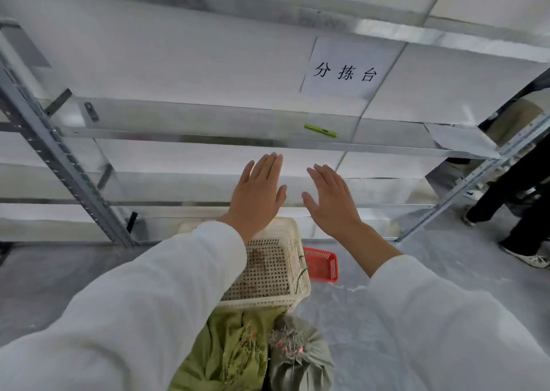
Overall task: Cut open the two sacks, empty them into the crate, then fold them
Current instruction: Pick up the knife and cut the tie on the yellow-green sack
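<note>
Two sleeves, two sacks, one crate

A grey galvanised steel shelf rack spans from 9 to 3 o'clock, and its perforated upright post slants at 9 o'clock. Behind it is a wall of white panels. At 1 o'clock a white paper sheet with three black characters is on this wall. The pale grey floor shows at 5 o'clock, with a small red plastic basket on it. The light is soft and even.
</note>
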Available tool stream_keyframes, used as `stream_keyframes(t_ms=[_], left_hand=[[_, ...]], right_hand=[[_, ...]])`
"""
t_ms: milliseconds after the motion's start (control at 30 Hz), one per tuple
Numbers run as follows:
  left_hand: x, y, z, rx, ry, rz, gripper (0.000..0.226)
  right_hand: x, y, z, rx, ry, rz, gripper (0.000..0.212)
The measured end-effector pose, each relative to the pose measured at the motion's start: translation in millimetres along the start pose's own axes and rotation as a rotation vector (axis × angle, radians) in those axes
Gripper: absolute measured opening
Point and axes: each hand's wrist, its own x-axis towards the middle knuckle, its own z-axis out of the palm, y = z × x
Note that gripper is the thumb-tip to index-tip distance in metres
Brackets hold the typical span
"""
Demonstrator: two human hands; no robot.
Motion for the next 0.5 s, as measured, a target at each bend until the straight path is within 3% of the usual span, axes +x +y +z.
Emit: stream_keyframes(t_ms=[233,500], left_hand=[[52.1,22.8,-0.7,0.099,0.029,-0.037,0.058],[158.2,82.2,64.6,0.187,0.008,-0.189,0.059]], right_hand=[[47.1,49.1,-25.6,0.013,0.041,0.0,0.054],[155.0,176.1,-15.7,0.005,-0.046,-0.055,0.051]])
